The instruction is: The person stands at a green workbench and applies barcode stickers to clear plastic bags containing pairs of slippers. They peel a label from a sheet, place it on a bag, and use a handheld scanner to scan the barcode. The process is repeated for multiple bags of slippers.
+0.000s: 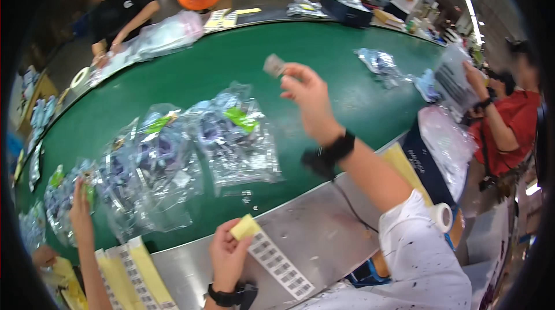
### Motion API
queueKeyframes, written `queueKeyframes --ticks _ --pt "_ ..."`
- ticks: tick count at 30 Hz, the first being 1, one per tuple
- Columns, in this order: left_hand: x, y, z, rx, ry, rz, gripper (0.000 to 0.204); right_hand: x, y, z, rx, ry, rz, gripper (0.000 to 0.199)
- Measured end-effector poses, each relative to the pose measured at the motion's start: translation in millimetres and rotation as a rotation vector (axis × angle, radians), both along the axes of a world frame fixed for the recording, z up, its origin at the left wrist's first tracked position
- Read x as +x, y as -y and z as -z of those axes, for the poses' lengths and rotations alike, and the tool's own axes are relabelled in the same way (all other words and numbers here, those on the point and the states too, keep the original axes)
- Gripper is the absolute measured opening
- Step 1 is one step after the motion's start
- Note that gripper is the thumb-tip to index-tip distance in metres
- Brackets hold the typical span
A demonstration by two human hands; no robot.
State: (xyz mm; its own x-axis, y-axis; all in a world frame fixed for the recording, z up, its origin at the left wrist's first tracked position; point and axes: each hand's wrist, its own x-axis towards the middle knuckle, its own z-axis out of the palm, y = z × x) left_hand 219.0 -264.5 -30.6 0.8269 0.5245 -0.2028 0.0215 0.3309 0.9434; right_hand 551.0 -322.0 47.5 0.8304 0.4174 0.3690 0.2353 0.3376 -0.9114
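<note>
While the right hand [306,93] is raised over the green belt [243,61], its fingertips pinch a small grey sticker [273,65], thumb and fingers clamped together on it; sticker is blurred, held in the air above the belt, not touching anything. Left hand [228,255] sits low at the metal ledge [324,235], thumb and fingers closed on the yellow end of a label strip [277,261]; the strip runs down-right from the hand and lies on the ledge. Both wrists wear black bands. Clear bags [231,136] with purple and green contents lie overlapping on the belt, just left of and below the raised hand. More bags [378,62] lie farther right on the belt, well apart. Another person's hand [80,206] touches bags at lower left, next to yellow-backed label sheets [139,275]. Tape roll [442,216] sits by the right elbow. Person in red [511,122] at right holds a bag; person in black [118,12] stands at top left.
</note>
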Motion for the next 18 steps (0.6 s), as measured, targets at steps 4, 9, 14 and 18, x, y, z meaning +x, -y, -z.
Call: queueKeyframes --ticks 4,9,14,18 --pt "0.9 -1.9 -0.6 -0.016 -0.01 -0.015 0.038 82.1 -43.4 59.2 -0.405 -0.491 -0.053 0.059" --pt "1.1 1.4 2.9 -0.06 -0.025 -0.035 0.037 83.1 -93.5 87.9 -0.284 -0.623 -0.132 0.069" --pt "4.3 3.1 -4.8 -0.045 -0.035 -0.025 0.037 92.1 -66.5 89.7 -0.414 -0.178 0.023 0.065" --pt "3.2 3.2 3.0 -0.053 -0.023 -0.002 0.036 94.6 -40.1 84.6 -0.448 -0.252 -0.033 0.06"
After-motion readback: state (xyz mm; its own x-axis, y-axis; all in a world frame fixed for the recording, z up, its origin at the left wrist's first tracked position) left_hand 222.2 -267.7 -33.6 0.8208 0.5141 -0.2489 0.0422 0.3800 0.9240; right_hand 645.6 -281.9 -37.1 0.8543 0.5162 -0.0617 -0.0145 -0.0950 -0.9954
